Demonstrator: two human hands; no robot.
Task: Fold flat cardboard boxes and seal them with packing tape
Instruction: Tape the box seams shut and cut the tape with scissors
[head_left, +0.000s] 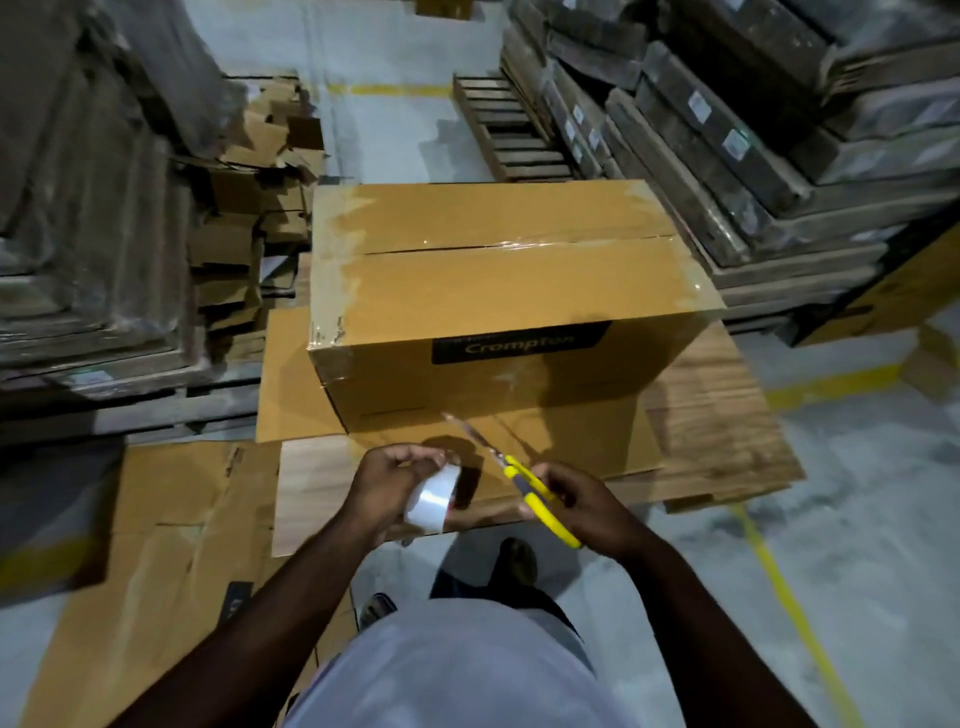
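The assembled cardboard box (498, 291), printed "Crompton" on its near side, stands on flat cardboard sheets (717, 415) on the floor, its top flaps closed and clear tape running along the seam and left edge. Just in front of it, the left hand (387, 483) grips a roll of packing tape (434, 499). The right hand (576, 501) holds yellow-handled scissors (524, 480), blades pointing toward the box.

floor (857, 499): grey, yellow painted lines
pallet (511, 137): wooden, beyond the aisle
wrapped stacks (727, 135): right, labelled, piled high
shoe (517, 564): dark
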